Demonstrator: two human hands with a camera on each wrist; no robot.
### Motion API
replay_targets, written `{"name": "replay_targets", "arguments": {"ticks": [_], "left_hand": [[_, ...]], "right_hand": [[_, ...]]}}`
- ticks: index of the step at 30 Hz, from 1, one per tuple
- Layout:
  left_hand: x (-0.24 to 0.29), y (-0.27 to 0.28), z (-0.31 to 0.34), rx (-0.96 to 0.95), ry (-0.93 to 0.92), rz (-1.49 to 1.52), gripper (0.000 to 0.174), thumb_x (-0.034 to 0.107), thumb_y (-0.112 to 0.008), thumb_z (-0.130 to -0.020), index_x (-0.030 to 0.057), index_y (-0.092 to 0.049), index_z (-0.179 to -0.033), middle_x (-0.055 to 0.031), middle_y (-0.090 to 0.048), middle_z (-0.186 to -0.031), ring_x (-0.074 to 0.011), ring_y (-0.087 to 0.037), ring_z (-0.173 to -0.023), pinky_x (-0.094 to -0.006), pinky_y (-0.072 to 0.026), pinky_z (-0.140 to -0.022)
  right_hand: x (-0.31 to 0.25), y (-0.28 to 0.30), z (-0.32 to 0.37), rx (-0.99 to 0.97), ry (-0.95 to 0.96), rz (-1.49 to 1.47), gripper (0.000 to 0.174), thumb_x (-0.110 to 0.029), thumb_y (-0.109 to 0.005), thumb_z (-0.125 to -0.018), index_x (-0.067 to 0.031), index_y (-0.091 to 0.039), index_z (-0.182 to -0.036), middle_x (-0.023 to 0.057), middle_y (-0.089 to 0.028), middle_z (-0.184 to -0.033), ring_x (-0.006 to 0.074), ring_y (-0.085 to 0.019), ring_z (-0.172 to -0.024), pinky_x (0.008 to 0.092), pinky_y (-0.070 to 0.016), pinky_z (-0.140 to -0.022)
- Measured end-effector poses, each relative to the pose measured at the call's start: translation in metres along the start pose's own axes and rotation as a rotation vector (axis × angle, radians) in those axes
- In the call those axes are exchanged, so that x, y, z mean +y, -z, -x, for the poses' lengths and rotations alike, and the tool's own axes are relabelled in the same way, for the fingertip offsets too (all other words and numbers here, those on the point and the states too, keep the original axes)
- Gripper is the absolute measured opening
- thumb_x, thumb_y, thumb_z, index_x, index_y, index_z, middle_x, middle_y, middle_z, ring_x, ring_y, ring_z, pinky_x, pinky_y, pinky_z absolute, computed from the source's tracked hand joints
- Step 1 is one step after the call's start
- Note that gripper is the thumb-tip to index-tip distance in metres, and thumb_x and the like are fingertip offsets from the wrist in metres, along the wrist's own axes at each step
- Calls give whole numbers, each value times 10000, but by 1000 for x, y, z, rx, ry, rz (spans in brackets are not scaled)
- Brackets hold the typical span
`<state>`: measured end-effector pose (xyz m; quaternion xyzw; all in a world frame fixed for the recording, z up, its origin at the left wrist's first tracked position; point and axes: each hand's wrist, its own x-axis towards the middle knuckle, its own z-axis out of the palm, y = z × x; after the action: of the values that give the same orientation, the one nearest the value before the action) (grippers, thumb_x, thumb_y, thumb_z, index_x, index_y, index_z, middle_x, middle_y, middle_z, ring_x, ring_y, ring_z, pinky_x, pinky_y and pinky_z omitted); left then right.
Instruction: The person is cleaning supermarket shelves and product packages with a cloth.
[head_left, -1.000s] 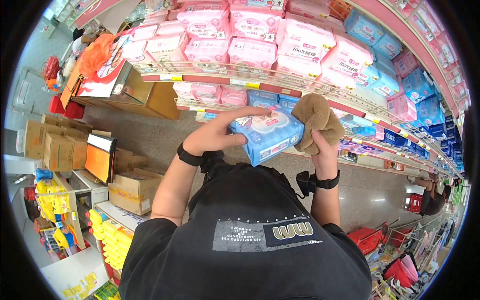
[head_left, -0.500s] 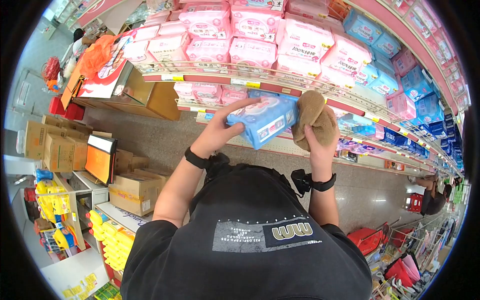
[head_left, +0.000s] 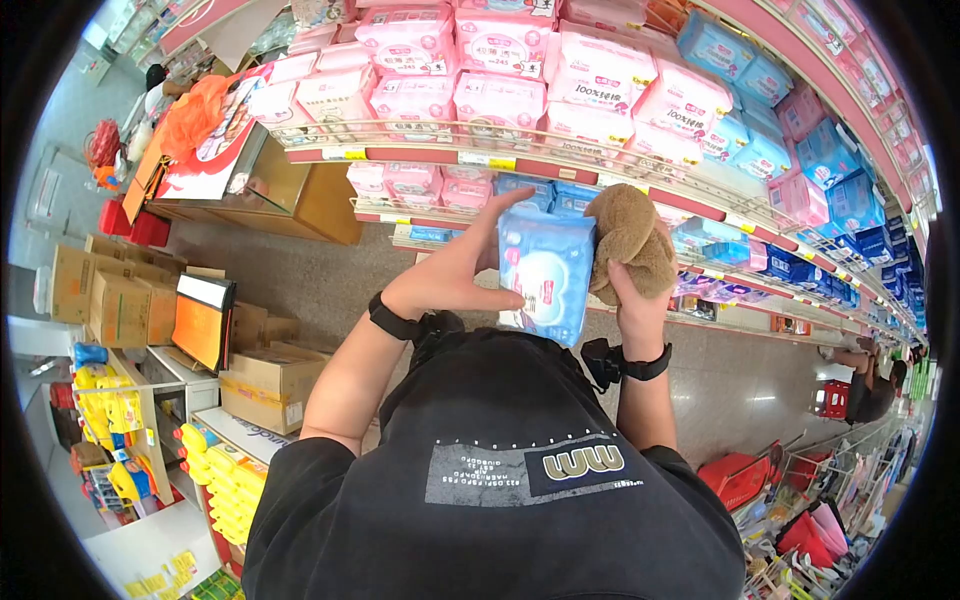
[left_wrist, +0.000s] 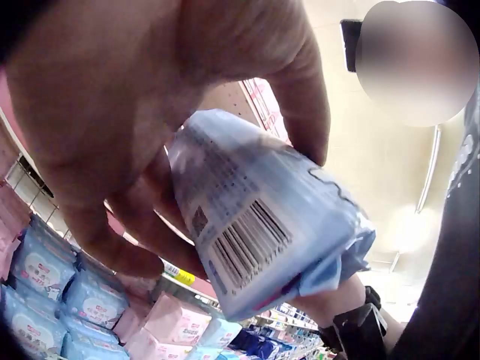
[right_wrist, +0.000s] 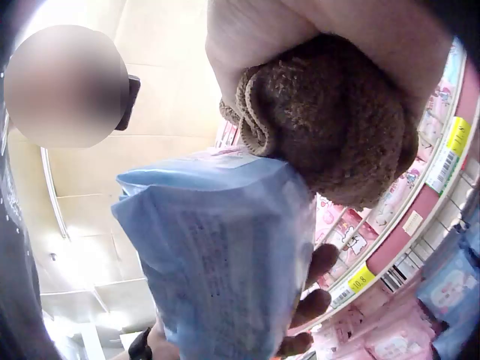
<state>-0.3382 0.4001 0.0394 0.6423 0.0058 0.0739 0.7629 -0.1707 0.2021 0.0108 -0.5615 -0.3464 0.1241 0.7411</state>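
Note:
My left hand [head_left: 450, 275] holds a blue soft pack of sanitary pads [head_left: 548, 270] in front of the chest, thumb near its lower left and fingers along the far side. The pack's printed face is towards the head camera. In the left wrist view a barcode [left_wrist: 251, 244] shows on the pack's end. My right hand [head_left: 643, 305] grips a bunched brown cloth [head_left: 632, 240], its thumb over the near side. That cloth is right at the pack's right edge; in the right wrist view, the cloth [right_wrist: 330, 120] overlaps the pack's upper corner.
Pink packs [head_left: 500, 100] fill the shelf ahead, behind a wire rail, with blue packs [head_left: 725, 50] to the right. A lower shelf holds more packs behind my hands. Cardboard boxes [head_left: 262, 385] stand at the left; a red basket [head_left: 735, 475] is at the lower right.
The pack has turned in my left hand, from a slant showing its side to its printed face towards the head camera. My right hand keeps the cloth beside it.

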Motion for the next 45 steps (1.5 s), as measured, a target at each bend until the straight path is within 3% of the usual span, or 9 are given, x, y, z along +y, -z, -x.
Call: {"name": "replay_targets", "arguments": {"ticks": [3, 6, 11, 13, 17, 22, 26, 36, 45], "left_hand": [[-1, 3, 0, -11, 142, -68, 906, 2, -826, -790, 100, -324, -1538, -91, -517, -1429, -191, -509, -1322, -384, -407, -1131], [-8, 6, 4, 110, 137, -90, 825, -4, -815, -821, 81, -344, -1493, -96, -551, -1323, -154, -577, -1193, -337, -528, -962], [-21, 6, 9, 375, 32, 189, 756, -30, -792, -836, 56, -366, -1455, -101, -583, -1262, -160, -603, -1159, -329, -546, -934], [-20, 2, 8, 486, 50, 386, 741, -34, -781, -851, 28, -360, -1457, -111, -588, -1270, -167, -609, -1163, -337, -553, -939], [-23, 1, 3, 581, -64, 441, 646, -28, -764, -880, -22, -406, -1418, -117, -607, -1248, -172, -621, -1148, -334, -549, -958], [-27, 1, 7, 551, -22, 225, 639, 36, -806, -869, -37, -441, -1388, -107, -617, -1227, -163, -624, -1120, -324, -524, -966], [-22, 6, 18, 570, 8, 40, 602, 127, -811, -890, -43, -476, -1360, -98, -632, -1205, -154, -621, -1097, -314, -508, -949], [-20, 27, 32, 529, 52, 77, 607, 212, -785, -923, -53, -503, -1390, -97, -648, -1243, -130, -603, -1116, -310, -486, -976], [-32, 28, 45, 390, 275, -16, 673, 245, -796, -921, -39, -483, -1445, -103, -640, -1309, -154, -609, -1161, -325, -495, -1005]], "right_hand": [[-1, 2, 1, -2, 9, 34, 605, 51, -737, -790, 24, -532, -1359, 116, -567, -1359, 230, -557, -1274, 386, -433, -1103], [-6, 3, 5, 104, -21, 6, 580, 32, -744, -821, 41, -533, -1361, 123, -595, -1339, 233, -580, -1248, 384, -447, -1087], [0, 11, 15, 350, -152, -151, 507, -31, -753, -886, 60, -557, -1344, 130, -662, -1265, 217, -637, -1170, 363, -490, -1032], [8, 12, 15, 278, -213, -179, 491, -38, -754, -889, 53, -569, -1335, 124, -670, -1249, 206, -646, -1153, 353, -501, -1014], [15, 5, 16, 42, -272, -214, 516, -48, -769, -886, 44, -562, -1350, 114, -676, -1236, 196, -653, -1137, 341, -516, -994], [15, -20, 22, -14, -224, -82, 566, -37, -789, -873, 23, -535, -1376, 103, -662, -1253, 181, -639, -1154, 335, -511, -1000], [16, -18, 17, -60, -311, -109, 561, -30, -788, -873, 20, -537, -1373, 102, -655, -1267, 180, -638, -1152, 338, -511, -1001], [30, -24, 17, -123, -296, -77, 624, -26, -794, -870, 22, -502, -1419, 109, -640, -1297, 190, -620, -1198, 349, -505, -1019], [38, -4, 28, -242, -412, 41, 701, -71, -841, -836, 9, -501, -1444, 130, -603, -1361, 201, -587, -1251, 366, -474, -1061]]}}
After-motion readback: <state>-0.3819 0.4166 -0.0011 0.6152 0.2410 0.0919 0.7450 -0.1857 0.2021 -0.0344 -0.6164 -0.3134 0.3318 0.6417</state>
